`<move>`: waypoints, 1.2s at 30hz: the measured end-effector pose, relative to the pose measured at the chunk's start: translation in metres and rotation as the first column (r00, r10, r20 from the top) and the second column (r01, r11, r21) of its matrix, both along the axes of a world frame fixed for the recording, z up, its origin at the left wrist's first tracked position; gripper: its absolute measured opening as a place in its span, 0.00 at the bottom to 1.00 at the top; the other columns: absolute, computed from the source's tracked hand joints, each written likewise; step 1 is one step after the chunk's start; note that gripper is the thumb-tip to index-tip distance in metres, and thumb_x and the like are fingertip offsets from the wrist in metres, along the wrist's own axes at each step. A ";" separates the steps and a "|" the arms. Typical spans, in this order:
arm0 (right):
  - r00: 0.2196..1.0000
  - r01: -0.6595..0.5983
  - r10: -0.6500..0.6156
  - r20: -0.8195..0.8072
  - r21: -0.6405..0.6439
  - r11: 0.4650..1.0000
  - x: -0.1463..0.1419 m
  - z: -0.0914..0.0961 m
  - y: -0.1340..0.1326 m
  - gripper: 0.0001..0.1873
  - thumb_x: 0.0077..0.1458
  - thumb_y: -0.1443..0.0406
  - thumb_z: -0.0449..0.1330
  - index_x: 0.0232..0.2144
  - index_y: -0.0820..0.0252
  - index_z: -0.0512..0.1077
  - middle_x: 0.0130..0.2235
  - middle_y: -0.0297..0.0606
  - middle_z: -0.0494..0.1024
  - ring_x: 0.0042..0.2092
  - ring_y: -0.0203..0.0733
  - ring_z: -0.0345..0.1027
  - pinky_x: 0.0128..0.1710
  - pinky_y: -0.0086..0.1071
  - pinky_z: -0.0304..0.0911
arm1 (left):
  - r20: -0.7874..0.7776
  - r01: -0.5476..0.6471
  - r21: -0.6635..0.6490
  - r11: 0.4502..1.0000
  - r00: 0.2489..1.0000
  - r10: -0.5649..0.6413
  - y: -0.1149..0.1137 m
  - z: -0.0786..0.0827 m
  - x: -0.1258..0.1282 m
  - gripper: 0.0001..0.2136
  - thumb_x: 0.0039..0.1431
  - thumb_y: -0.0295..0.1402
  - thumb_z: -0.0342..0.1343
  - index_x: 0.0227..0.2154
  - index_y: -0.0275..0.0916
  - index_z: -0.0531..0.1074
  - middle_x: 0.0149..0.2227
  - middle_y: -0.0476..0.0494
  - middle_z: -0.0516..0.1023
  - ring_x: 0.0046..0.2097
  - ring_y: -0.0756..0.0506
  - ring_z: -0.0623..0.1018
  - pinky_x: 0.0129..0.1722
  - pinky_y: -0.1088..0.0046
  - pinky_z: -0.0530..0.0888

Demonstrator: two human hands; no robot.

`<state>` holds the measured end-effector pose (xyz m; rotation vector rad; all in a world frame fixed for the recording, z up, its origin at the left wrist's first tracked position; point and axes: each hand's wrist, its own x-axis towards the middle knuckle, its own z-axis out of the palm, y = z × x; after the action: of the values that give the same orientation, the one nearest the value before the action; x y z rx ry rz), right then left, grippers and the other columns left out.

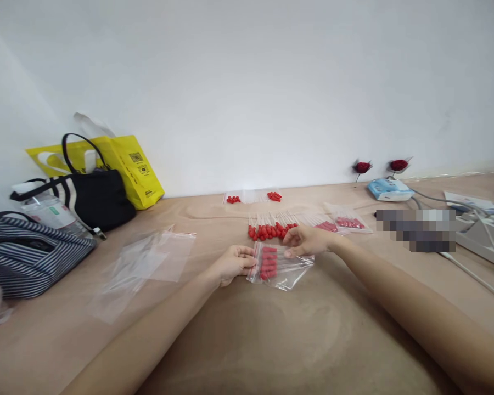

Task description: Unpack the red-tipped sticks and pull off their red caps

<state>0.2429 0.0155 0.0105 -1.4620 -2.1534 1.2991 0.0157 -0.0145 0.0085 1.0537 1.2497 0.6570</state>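
Between my two hands is a clear zip bag (286, 278) with several red-tipped sticks inside, their red ends toward the left. My left hand (233, 264) pinches the bag's left edge near the zip strip. On its upper right part, my right hand (307, 241) grips the bag with thumb and fingers. Just beyond the bag lies a row of loose red-tipped sticks (267, 230) with pale shafts pointing to the wall. Filled bags of red-tipped sticks (349, 222) rest to the right of that row. More bagged red-tipped sticks (233, 199) lie by the wall.
Flat clear bags (175, 258) are spread at left. Behind them stand a striped bag (66, 258), a black bag (102, 197), a plastic bottle (51, 211) and a yellow bag (142, 181). At right are a tissue pack (389, 190), two dark red flowers (398, 165) and cables (477, 280).
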 end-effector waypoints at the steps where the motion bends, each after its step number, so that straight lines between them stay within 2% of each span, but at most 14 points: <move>1: 1.000 -0.005 0.002 -0.027 -0.095 0.995 0.004 0.002 -0.001 0.33 0.34 0.52 0.65 0.42 0.63 0.64 0.32 0.36 0.73 0.21 0.29 0.63 0.18 0.23 0.56 | 0.006 -0.015 0.001 1.000 1.000 0.015 0.000 -0.001 0.000 0.07 0.42 0.19 0.59 0.26 0.31 0.67 0.18 0.50 0.72 0.20 0.54 0.72 0.25 0.79 0.72; 3: 0.996 -0.028 0.006 -0.094 -0.236 0.971 0.012 0.006 -0.003 0.37 0.34 0.53 0.65 0.46 0.62 0.60 0.32 0.36 0.73 0.17 0.26 0.61 0.14 0.21 0.51 | 0.022 -0.040 0.000 0.999 0.999 0.040 0.001 -0.003 -0.001 0.08 0.42 0.18 0.59 0.27 0.31 0.67 0.19 0.50 0.72 0.21 0.53 0.73 0.26 0.79 0.72; 6: 0.983 -0.057 -0.002 -0.184 -0.316 0.947 0.017 0.006 -0.002 0.37 0.35 0.55 0.65 0.46 0.63 0.58 0.25 0.31 0.72 0.13 0.22 0.54 0.12 0.20 0.43 | 0.037 -0.057 0.001 0.998 0.998 0.057 0.002 -0.005 -0.003 0.09 0.41 0.18 0.59 0.27 0.31 0.68 0.20 0.49 0.72 0.22 0.53 0.74 0.26 0.78 0.73; 11: 0.989 -0.050 -0.006 -0.149 -0.373 0.926 0.017 0.004 0.002 0.25 0.44 0.54 0.58 0.40 0.65 0.62 0.15 0.27 0.67 0.11 0.23 0.43 0.11 0.21 0.37 | 0.031 -0.039 0.000 0.999 0.999 0.039 0.002 -0.004 -0.003 0.07 0.45 0.17 0.56 0.28 0.30 0.68 0.21 0.47 0.73 0.22 0.53 0.74 0.26 0.79 0.73; 13: 0.999 -0.018 0.005 -0.041 -0.326 0.945 0.016 0.007 0.000 0.21 0.45 0.54 0.57 0.37 0.64 0.64 0.14 0.27 0.66 0.12 0.24 0.44 0.12 0.21 0.38 | 0.033 -0.046 -0.001 0.999 0.998 0.046 0.002 -0.004 -0.003 0.07 0.45 0.16 0.56 0.28 0.30 0.68 0.21 0.48 0.73 0.22 0.53 0.74 0.26 0.79 0.73; 16: 0.975 0.087 -0.046 0.218 -0.184 0.979 0.011 0.014 -0.007 0.18 0.45 0.55 0.58 0.32 0.63 0.66 0.14 0.29 0.66 0.14 0.27 0.51 0.14 0.22 0.45 | 0.044 -0.063 -0.009 0.998 0.997 0.063 0.001 -0.003 -0.002 0.08 0.42 0.17 0.59 0.27 0.30 0.67 0.21 0.48 0.73 0.23 0.51 0.75 0.27 0.78 0.73; 18: 0.925 0.135 -0.121 0.360 -0.016 0.991 0.003 0.016 -0.013 0.14 0.45 0.56 0.58 0.29 0.63 0.68 0.16 0.32 0.68 0.17 0.30 0.57 0.17 0.24 0.50 | 0.044 -0.060 -0.013 0.998 0.997 0.060 0.001 -0.003 -0.002 0.09 0.41 0.17 0.60 0.27 0.30 0.67 0.20 0.48 0.73 0.24 0.51 0.76 0.28 0.78 0.74; 19: 0.911 0.135 -0.165 0.379 0.103 0.985 -0.002 0.016 -0.016 0.13 0.45 0.58 0.59 0.28 0.62 0.68 0.18 0.33 0.69 0.19 0.32 0.59 0.19 0.25 0.51 | 0.043 -0.055 -0.011 0.998 0.998 0.056 0.001 -0.003 -0.002 0.09 0.41 0.18 0.60 0.27 0.30 0.68 0.20 0.48 0.73 0.24 0.51 0.76 0.28 0.78 0.74; 20: 0.912 0.119 -0.198 0.359 0.231 0.966 -0.008 0.016 -0.018 0.11 0.45 0.59 0.58 0.27 0.61 0.68 0.20 0.34 0.71 0.22 0.33 0.61 0.21 0.25 0.52 | 0.042 -0.049 -0.006 0.999 0.998 0.049 0.001 -0.003 -0.002 0.09 0.41 0.18 0.61 0.26 0.30 0.68 0.19 0.49 0.73 0.24 0.52 0.76 0.28 0.78 0.73; 22: 0.953 0.064 -0.193 0.232 0.471 0.880 -0.022 0.011 -0.023 0.07 0.47 0.61 0.57 0.27 0.61 0.69 0.24 0.34 0.71 0.26 0.33 0.63 0.24 0.25 0.54 | 0.052 -0.032 0.017 0.999 0.998 0.031 0.001 -0.004 -0.003 0.09 0.40 0.20 0.62 0.26 0.30 0.69 0.19 0.49 0.73 0.23 0.52 0.75 0.27 0.78 0.73; 26: 0.997 -0.068 0.067 0.030 0.725 0.686 -0.047 -0.007 -0.028 0.07 0.51 0.67 0.53 0.33 0.60 0.70 0.30 0.36 0.70 0.32 0.34 0.63 0.30 0.26 0.56 | 0.083 -0.031 0.061 0.998 0.996 0.026 0.002 -0.007 -0.002 0.13 0.36 0.23 0.65 0.27 0.30 0.68 0.18 0.51 0.72 0.20 0.54 0.73 0.26 0.78 0.73; 28: 0.983 -0.129 0.184 0.023 0.799 0.587 -0.054 -0.016 -0.027 0.09 0.52 0.68 0.52 0.35 0.59 0.71 0.33 0.38 0.69 0.36 0.35 0.61 0.34 0.28 0.56 | 0.084 -0.037 0.072 0.997 0.996 0.031 0.002 -0.008 -0.001 0.14 0.34 0.23 0.66 0.27 0.30 0.68 0.16 0.54 0.70 0.20 0.54 0.72 0.26 0.78 0.73; 30: 0.973 -0.173 0.223 0.066 0.844 0.508 -0.058 -0.021 -0.024 0.11 0.53 0.68 0.52 0.36 0.57 0.72 0.34 0.39 0.69 0.37 0.36 0.60 0.36 0.30 0.55 | 0.082 -0.032 0.080 0.996 0.996 0.025 0.002 -0.007 0.000 0.15 0.33 0.23 0.66 0.26 0.30 0.68 0.15 0.56 0.68 0.19 0.55 0.72 0.26 0.79 0.73; 36: 0.963 -0.266 0.131 0.234 0.903 0.339 -0.059 -0.024 -0.013 0.10 0.54 0.67 0.52 0.32 0.53 0.73 0.36 0.36 0.71 0.37 0.38 0.58 0.35 0.33 0.49 | 0.087 -0.007 0.094 0.996 0.996 -0.001 0.003 -0.006 -0.001 0.14 0.32 0.23 0.66 0.25 0.30 0.69 0.15 0.56 0.68 0.19 0.56 0.70 0.25 0.80 0.72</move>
<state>0.1835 0.0029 -0.0140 -0.7493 -2.4615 -0.1800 0.0144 -0.0115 0.0022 1.0894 1.1545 0.7622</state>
